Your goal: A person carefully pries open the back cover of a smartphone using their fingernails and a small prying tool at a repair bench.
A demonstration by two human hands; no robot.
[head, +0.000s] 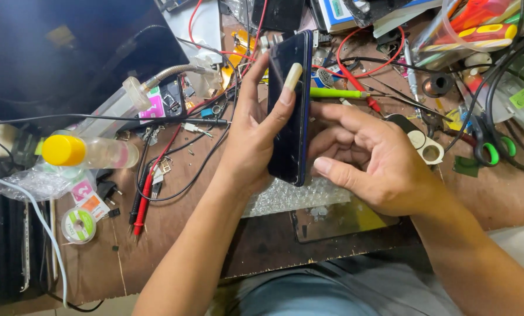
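A dark blue smartphone (291,117) stands on its edge above a cluttered wooden workbench, its long side turned toward me. My left hand (251,131) grips it from the left, the thumb with a long nail laid across its dark face near the top. My right hand (372,157) meets it from the right, fingers curled against the phone's other side and lower edge. A sheet of bubble wrap (288,198) lies on the bench right under the phone.
A clear bottle with a yellow cap (86,152) lies at left near red and black probe leads (148,190). A solder wire spool (78,225) sits lower left. Green-handled scissors (489,149), a green pen tool (335,93), tangled cables and a dark laptop (63,52) crowd the bench.
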